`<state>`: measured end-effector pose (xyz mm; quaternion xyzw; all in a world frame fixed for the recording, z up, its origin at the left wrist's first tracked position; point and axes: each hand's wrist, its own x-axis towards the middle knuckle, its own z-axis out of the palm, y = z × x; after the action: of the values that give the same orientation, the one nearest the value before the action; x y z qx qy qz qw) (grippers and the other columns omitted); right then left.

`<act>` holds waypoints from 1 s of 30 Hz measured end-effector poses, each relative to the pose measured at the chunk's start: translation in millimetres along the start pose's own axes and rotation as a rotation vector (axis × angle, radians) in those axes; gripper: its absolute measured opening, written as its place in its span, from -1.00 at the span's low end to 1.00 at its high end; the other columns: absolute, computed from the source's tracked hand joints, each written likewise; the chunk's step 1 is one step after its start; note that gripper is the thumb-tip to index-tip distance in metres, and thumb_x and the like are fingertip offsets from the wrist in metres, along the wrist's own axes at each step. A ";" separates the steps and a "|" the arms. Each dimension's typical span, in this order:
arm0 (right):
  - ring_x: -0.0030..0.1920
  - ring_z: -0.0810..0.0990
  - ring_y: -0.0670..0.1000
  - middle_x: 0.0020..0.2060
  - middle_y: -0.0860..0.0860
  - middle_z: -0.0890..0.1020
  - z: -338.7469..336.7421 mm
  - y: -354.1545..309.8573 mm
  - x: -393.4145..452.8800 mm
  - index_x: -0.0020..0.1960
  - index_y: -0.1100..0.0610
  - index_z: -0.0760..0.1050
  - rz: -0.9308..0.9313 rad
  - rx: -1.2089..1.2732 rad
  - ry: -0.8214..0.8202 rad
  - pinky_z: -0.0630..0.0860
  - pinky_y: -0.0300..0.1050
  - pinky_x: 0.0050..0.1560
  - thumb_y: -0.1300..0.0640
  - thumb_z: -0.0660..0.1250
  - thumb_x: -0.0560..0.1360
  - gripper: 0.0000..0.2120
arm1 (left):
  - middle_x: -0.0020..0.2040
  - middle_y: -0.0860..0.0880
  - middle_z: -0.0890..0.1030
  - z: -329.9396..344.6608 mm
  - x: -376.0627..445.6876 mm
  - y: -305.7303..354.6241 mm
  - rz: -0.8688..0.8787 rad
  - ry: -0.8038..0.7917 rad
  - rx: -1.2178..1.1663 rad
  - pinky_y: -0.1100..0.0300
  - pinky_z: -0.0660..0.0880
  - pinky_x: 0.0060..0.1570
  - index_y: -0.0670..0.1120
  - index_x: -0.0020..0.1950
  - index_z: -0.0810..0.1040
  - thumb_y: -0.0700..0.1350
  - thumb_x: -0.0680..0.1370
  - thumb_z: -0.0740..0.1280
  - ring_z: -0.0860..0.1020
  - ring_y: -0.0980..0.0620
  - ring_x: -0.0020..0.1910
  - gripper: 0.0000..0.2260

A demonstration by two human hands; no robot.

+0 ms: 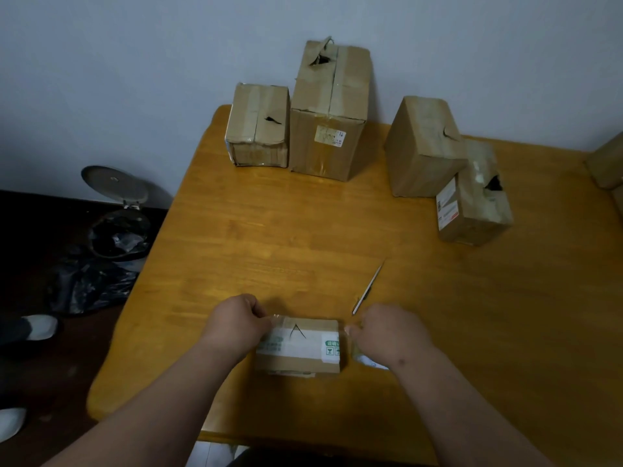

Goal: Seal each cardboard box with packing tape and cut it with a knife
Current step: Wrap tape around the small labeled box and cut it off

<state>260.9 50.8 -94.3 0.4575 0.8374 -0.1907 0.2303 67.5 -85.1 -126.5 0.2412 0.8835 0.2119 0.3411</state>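
Note:
A small flat cardboard box with a white label lies near the table's front edge. My left hand pinches the end of a clear tape strip at the box's left top edge. My right hand grips the clear tape roll at the box's right side, mostly hidden under the hand. Tape stretches across the box top between the hands. A thin knife lies on the table just beyond my right hand, untouched.
Several taller boxes stand at the back: one, a tall one, one and a labelled one. Another box edge shows far right. The wooden table has a bin on the floor to its left.

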 end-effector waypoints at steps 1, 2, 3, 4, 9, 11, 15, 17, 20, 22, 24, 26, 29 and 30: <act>-0.28 0.48 0.00 -0.36 -0.07 0.44 -0.2 -0.6 -0.2 -0.33 0.01 0.34 0.004 -0.013 0.003 0.38 -0.15 -0.24 -0.19 0.19 0.56 -0.62 | -0.37 0.04 0.60 1.6 -0.5 0.4 0.002 0.011 0.027 0.22 0.35 -0.43 -0.02 -0.28 0.57 0.03 0.42 0.51 0.54 0.06 -0.35 -0.80; -0.29 0.48 -0.01 -0.36 -0.07 0.45 -0.3 -1.6 0.0 -0.33 0.01 0.35 0.006 -0.030 0.008 0.37 -0.14 -0.24 -0.20 0.18 0.56 -0.62 | -0.37 0.05 0.60 3.0 -1.1 0.4 -0.002 0.020 0.048 0.23 0.35 -0.44 -0.01 -0.28 0.56 0.04 0.43 0.50 0.55 0.07 -0.35 -0.80; -0.31 0.47 -0.02 -0.36 -0.07 0.46 -0.3 -2.8 0.2 -0.32 0.01 0.36 0.005 -0.048 0.015 0.36 -0.14 -0.26 -0.20 0.17 0.56 -0.61 | -0.37 0.05 0.59 4.1 -1.5 0.3 -0.005 0.028 0.063 0.24 0.34 -0.45 -0.01 -0.27 0.55 0.05 0.43 0.49 0.55 0.08 -0.35 -0.80; -0.33 0.45 -0.04 -0.36 -0.07 0.46 -0.3 -3.9 0.4 -0.32 0.02 0.36 0.001 -0.067 0.023 0.35 -0.14 -0.27 -0.21 0.17 0.56 -0.61 | -0.36 0.06 0.59 4.9 -2.0 -0.1 -0.006 0.034 0.074 0.24 0.33 -0.45 -0.01 -0.27 0.55 0.05 0.44 0.48 0.55 0.08 -0.35 -0.80; -0.34 0.45 -0.03 -0.35 -0.05 0.48 -0.4 -5.0 0.7 -0.32 0.02 0.36 0.002 -0.105 0.041 0.35 -0.13 -0.26 -0.26 0.15 0.55 -0.57 | -0.33 0.09 0.56 8.4 -2.9 1.4 0.012 0.058 0.163 0.24 0.30 -0.46 0.02 -0.26 0.52 0.07 0.45 0.45 0.49 0.15 -0.33 -0.81; -0.33 0.46 -0.02 -0.35 -0.06 0.47 -0.6 -5.0 1.3 -0.33 0.02 0.35 -0.002 -0.114 0.047 0.35 -0.13 -0.25 -0.27 0.15 0.55 -0.57 | -0.35 0.10 0.54 10.9 -3.3 2.1 0.013 0.073 0.178 0.25 0.26 -0.47 0.02 -0.28 0.49 0.08 0.45 0.44 0.46 0.15 -0.35 -0.78; -0.32 0.46 -0.02 -0.35 -0.07 0.48 0.6 -5.4 3.0 -0.33 0.01 0.36 0.001 -0.126 0.046 0.36 -0.15 -0.25 -0.27 0.16 0.55 -0.57 | -0.37 0.11 0.48 18.2 -4.8 1.9 0.046 0.082 0.200 0.23 0.25 -0.45 0.03 -0.30 0.41 0.03 0.48 0.42 0.46 0.03 -0.30 -0.76; -0.32 0.49 -0.02 -0.35 -0.07 0.50 1.7 -4.9 4.3 -0.34 0.02 0.36 -0.004 -0.120 0.042 0.39 -0.16 -0.25 -0.26 0.16 0.55 -0.57 | -0.35 0.10 0.49 21.1 -6.5 1.7 0.051 0.091 0.185 0.22 0.26 -0.45 0.03 -0.27 0.43 -0.01 0.49 0.41 0.46 0.02 -0.30 -0.80; -0.34 0.49 -0.03 -0.37 -0.06 0.50 3.1 -4.2 5.5 -0.36 0.02 0.36 -0.007 -0.113 0.036 0.38 -0.17 -0.29 -0.25 0.16 0.55 -0.56 | -0.34 0.08 0.50 24.3 -9.9 0.7 0.050 0.105 0.145 0.18 0.30 -0.38 0.01 -0.23 0.46 -0.01 0.49 0.40 0.47 0.01 -0.29 -0.83; -0.34 0.47 -0.04 -0.36 -0.06 0.49 4.7 -4.2 7.0 -0.34 0.02 0.36 -0.003 -0.110 0.040 0.36 -0.16 -0.29 -0.26 0.16 0.54 -0.57 | -0.32 0.08 0.50 25.6 -11.6 0.1 0.053 0.112 0.139 0.19 0.32 -0.32 0.01 -0.21 0.46 -0.01 0.50 0.39 0.48 0.00 -0.26 -0.84; -0.34 0.45 -0.04 -0.35 -0.07 0.48 6.8 -4.3 8.5 -0.32 0.01 0.36 0.002 -0.121 0.045 0.34 -0.14 -0.27 -0.29 0.15 0.53 -0.57 | -0.32 0.10 0.48 27.6 -12.9 0.4 0.056 0.125 0.147 0.19 0.32 -0.32 0.04 -0.21 0.42 -0.04 0.52 0.36 0.47 0.03 -0.27 -0.84; -0.36 0.40 -0.04 -0.35 -0.08 0.47 9.7 -4.7 9.7 -0.32 0.01 0.37 0.010 -0.128 0.041 0.33 -0.11 -0.22 -0.35 0.13 0.49 -0.54 | -0.31 0.10 0.47 29.8 -14.4 1.2 0.057 0.140 0.151 0.19 0.31 -0.36 0.04 -0.19 0.42 -0.05 0.54 0.34 0.46 0.05 -0.27 -0.86; -0.35 0.41 -0.06 -0.36 -0.09 0.50 13.6 -7.4 11.5 -0.31 0.00 0.41 0.033 -0.146 0.031 0.33 -0.04 -0.10 -0.50 0.06 0.40 -0.43 | -0.30 0.08 0.49 31.3 -15.5 2.1 0.057 0.143 0.150 0.19 0.30 -0.39 0.03 -0.15 0.43 -0.06 0.55 0.32 0.47 0.05 -0.27 -0.89; -0.35 0.42 -0.06 -0.37 -0.08 0.51 14.4 -8.9 12.0 -0.31 0.00 0.42 0.042 -0.167 0.027 0.32 -0.01 -0.07 -0.54 0.04 0.37 -0.39 | -0.29 0.09 0.49 31.3 -15.4 1.9 0.057 0.143 0.153 0.20 0.30 -0.39 0.03 -0.15 0.43 -0.06 0.55 0.32 0.47 0.06 -0.27 -0.89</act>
<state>250.7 46.7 -111.9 0.4565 0.8437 -0.1091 0.2605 100.1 -85.8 -139.0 0.2757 0.9120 0.1703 0.2517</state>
